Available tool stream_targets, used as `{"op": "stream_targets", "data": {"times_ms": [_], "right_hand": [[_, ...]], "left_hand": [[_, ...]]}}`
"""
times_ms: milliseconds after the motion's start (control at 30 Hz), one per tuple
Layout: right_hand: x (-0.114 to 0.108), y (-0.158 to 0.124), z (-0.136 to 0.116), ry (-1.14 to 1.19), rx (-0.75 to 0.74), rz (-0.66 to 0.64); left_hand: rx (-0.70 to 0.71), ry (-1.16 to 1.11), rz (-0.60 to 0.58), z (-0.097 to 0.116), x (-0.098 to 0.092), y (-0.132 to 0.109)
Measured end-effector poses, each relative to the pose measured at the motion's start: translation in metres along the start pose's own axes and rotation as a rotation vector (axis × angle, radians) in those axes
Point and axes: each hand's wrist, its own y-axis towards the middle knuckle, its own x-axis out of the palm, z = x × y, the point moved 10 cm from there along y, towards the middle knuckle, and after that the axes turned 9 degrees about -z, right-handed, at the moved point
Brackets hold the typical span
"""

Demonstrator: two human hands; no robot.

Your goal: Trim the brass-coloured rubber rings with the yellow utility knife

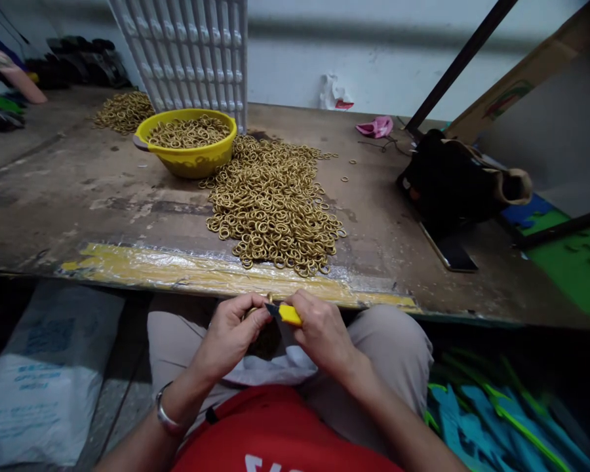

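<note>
My left hand point(236, 331) pinches a brass-coloured ring point(270, 298) between thumb and fingers, just off the table's front edge. Wrapped round a yellow-handled utility knife point(289, 315), my right hand point(320, 330) holds its dark blade against or very close to the ring. Below both hands, a white bag point(275, 368) lies open in my lap with more rings inside, partly hidden. A big pile of rings point(275, 203) covers the table straight ahead. Behind it to the left stands a yellow basin point(191, 160) filled with similar rings.
A smaller ring heap point(124, 111) and a clear ribbed plastic panel point(191, 52) are behind the basin. At right are a black bag point(452, 177) and a phone point(450, 249). Yellow tape point(201, 272) lines the table edge. A white sack point(44, 373) is at lower left.
</note>
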Motion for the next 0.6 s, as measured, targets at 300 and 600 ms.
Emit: {"op": "stream_targets", "data": {"times_ms": [300, 600], "right_hand": [[0.009, 0.014, 0.040, -0.223, 0.303, -0.123], [0.005, 0.061, 0.038, -0.302, 0.261, -0.102]], "left_hand": [[0.037, 0.160, -0.153, 0.027, 0.010, -0.019], [-0.118, -0.444, -0.183, -0.032, 0.012, -0.008]]}}
